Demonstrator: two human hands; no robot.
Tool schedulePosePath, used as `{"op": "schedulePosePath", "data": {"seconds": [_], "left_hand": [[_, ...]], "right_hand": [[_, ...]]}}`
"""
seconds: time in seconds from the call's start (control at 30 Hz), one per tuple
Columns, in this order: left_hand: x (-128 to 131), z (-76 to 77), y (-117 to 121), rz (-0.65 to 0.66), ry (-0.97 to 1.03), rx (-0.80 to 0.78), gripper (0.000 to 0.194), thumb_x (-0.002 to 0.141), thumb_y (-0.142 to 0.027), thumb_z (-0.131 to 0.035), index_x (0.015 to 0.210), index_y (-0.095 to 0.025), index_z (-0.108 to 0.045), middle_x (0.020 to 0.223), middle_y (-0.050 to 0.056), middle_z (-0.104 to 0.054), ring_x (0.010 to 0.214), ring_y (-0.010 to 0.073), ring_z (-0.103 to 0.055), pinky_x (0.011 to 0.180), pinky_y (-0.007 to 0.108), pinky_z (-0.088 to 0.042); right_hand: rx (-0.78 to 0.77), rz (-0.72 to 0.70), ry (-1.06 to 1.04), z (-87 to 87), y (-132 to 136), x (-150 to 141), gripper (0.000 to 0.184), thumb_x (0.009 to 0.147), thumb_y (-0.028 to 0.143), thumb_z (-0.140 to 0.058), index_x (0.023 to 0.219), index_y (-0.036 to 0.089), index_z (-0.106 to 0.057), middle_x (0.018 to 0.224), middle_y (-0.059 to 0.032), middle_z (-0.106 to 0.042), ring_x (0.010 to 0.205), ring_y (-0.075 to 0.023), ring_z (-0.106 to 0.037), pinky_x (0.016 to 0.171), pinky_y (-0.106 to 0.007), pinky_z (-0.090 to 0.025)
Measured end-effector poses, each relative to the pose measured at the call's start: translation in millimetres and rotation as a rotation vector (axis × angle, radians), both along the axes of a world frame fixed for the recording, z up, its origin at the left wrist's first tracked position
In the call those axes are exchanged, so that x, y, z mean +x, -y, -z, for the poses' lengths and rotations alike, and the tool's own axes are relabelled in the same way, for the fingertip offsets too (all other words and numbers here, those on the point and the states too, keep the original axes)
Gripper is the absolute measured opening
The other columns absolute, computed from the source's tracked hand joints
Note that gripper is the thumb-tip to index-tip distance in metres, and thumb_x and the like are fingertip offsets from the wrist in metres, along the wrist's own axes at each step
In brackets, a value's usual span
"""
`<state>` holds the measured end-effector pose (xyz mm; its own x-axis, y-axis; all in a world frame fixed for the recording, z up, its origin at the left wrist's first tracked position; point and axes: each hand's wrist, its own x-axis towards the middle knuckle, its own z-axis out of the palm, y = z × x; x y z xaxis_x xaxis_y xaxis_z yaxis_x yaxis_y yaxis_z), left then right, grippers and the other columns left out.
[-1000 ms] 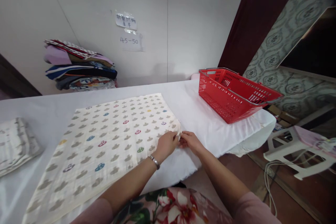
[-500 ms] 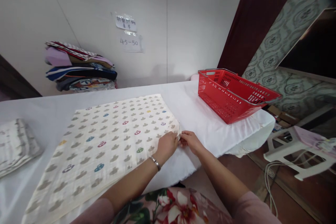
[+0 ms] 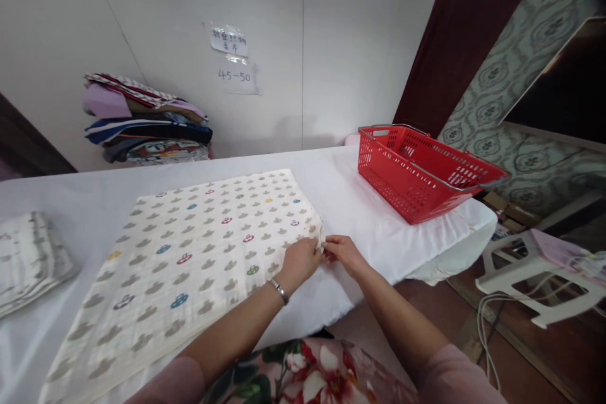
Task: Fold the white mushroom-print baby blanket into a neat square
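Observation:
A cream cloth (image 3: 208, 252) with grey and coloured mushroom prints lies spread flat in layers on the white-covered table. At its near right corner, my left hand (image 3: 302, 260) is closed on the layered edge, a silver bracelet at the wrist. My right hand (image 3: 341, 252) pinches the same corner from the right, thumb and fingertips together. The layers stand slightly raised between both hands. Some fingertips are hidden behind the cloth and the hands.
A red plastic basket (image 3: 416, 177) with metal handles stands on the table's right end. At the left edge lies a folded printed cloth (image 3: 31, 262). Folded fabrics (image 3: 149, 123) are stacked at the back left. A white plastic stool (image 3: 544, 271) with cables stands on the floor at right.
Both hands stay at the cloth's corner with only slight finger movement. The layered edge between them stands up a little more. The view has shifted very slightly.

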<state>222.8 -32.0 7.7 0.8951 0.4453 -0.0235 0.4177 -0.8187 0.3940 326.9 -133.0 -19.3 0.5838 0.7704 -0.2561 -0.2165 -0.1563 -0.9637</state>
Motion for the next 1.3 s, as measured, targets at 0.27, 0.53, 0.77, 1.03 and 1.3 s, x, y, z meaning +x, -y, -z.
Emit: {"op": "schedulePosePath", "data": {"seconds": [0.27,0.53,0.77,1.03,1.3], "left_hand": [[-4,-10.0,5,0.021,0.033,0.100,0.020,0.085,-0.022,-0.039,0.087,-0.019,-0.058,0.088,0.005,-0.062,0.082,0.0166,-0.058,0.068,0.026,-0.038],[-3,-5.1,10,0.067,-0.016,0.147,0.021,0.087,-0.022,-0.039,0.095,-0.017,-0.057,0.091,0.007,-0.060,0.085,0.0186,-0.059,0.068,0.028,-0.041],[-4,-3.7,10,0.088,0.049,0.143,0.022,0.088,-0.023,-0.037,0.095,-0.018,-0.057,0.091,0.006,-0.060,0.084,0.0180,-0.058,0.068,0.028,-0.041],[-8,0.4,13,0.140,0.162,0.130,0.019,0.084,-0.021,-0.044,0.097,-0.019,-0.056,0.093,0.005,-0.057,0.087,0.0177,-0.054,0.073,0.028,-0.041],[-21,19.7,9,0.101,0.204,0.052,0.034,0.076,-0.016,-0.051,0.110,-0.021,-0.050,0.103,0.005,-0.053,0.099,0.0189,-0.049,0.082,0.029,-0.041]], "right_hand": [[0.029,0.015,-0.053,-5.6,0,-2,0.022,0.060,0.032,-0.064,0.073,0.014,-0.065,0.058,-0.0006,-0.063,0.053,-0.0124,-0.057,0.056,-0.026,-0.047],[0.041,0.030,-0.079,-11.3,1,-6,0.021,0.059,0.030,-0.063,0.074,0.015,-0.064,0.059,-0.0008,-0.063,0.057,-0.0142,-0.060,0.058,-0.027,-0.049],[0.047,0.033,-0.067,-14.4,1,-6,0.023,0.062,0.034,-0.064,0.075,0.015,-0.063,0.060,-0.0007,-0.063,0.056,-0.0124,-0.058,0.058,-0.025,-0.047],[0.012,0.036,-0.039,-15.1,-1,-5,0.031,0.063,0.043,-0.067,0.067,0.014,-0.058,0.054,0.0023,-0.056,0.051,-0.0101,-0.053,0.053,-0.023,-0.045],[-0.139,0.060,-0.061,-12.2,-4,2,0.012,0.069,0.025,-0.058,0.063,0.015,-0.055,0.050,0.0014,-0.057,0.046,-0.0104,-0.053,0.044,-0.021,-0.042]]}}
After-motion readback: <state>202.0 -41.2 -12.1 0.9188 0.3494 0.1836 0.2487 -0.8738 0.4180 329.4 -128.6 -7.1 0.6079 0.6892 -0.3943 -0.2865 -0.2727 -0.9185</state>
